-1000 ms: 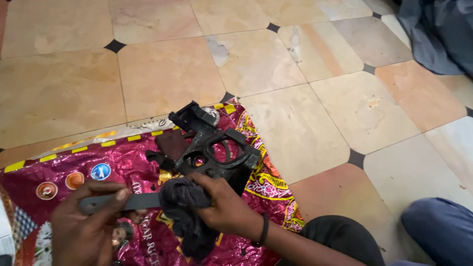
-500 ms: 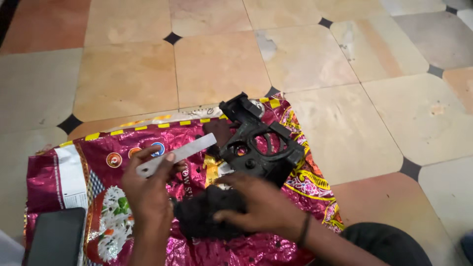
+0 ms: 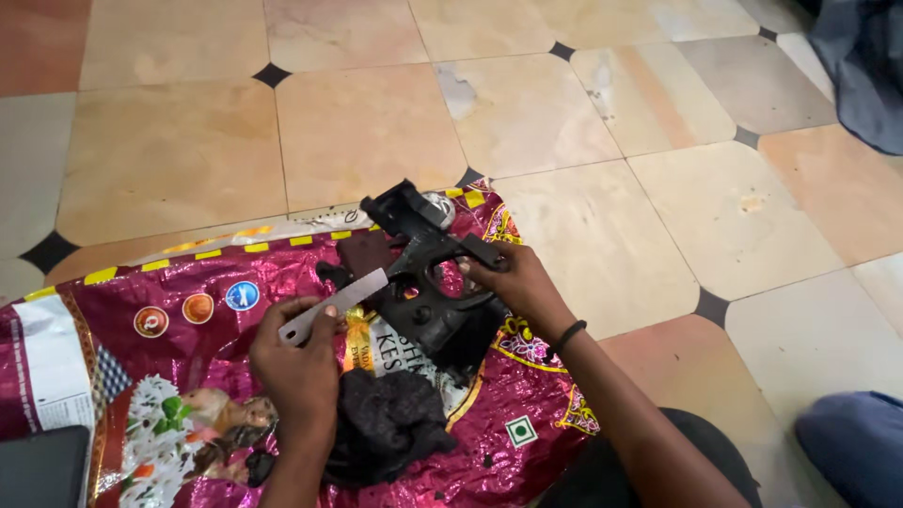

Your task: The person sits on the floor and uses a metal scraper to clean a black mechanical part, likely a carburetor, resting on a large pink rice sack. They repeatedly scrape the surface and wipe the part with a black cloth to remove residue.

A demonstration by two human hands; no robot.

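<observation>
A floor of large beige and peach stone tiles [image 3: 169,160] with small black diamond insets is seen from above, and on it a shiny magenta printed plastic sack [image 3: 188,348] is spread flat as a work mat. Compared with half a second ago, the crumpled black cloth [image 3: 390,423] is no longer gripped: it is now left lying on the sack just below the black moulded plastic machine part with open cut-outs [image 3: 428,273], and the right hand [image 3: 515,282] has been moved up from the cloth onto that part. The work in hand thus appears to be shifted from wiping with the cloth to steadying the part for the tool. The flat grey metal strip, shaped like a file or blade [image 3: 334,306], is kept in the left hand [image 3: 299,362], its far end now brought up against the left edge of the black part. The left hand is closed around the near end of the strip, thumb laid on top, wrist held straight with the forearm coming up from the lower edge. The right hand is curled, its fingertips pinched on the right rim of the part, the forearm angled in from the lower right. A dark flat phone-like slab [image 3: 42,466] is seen at the lower left corner.
</observation>
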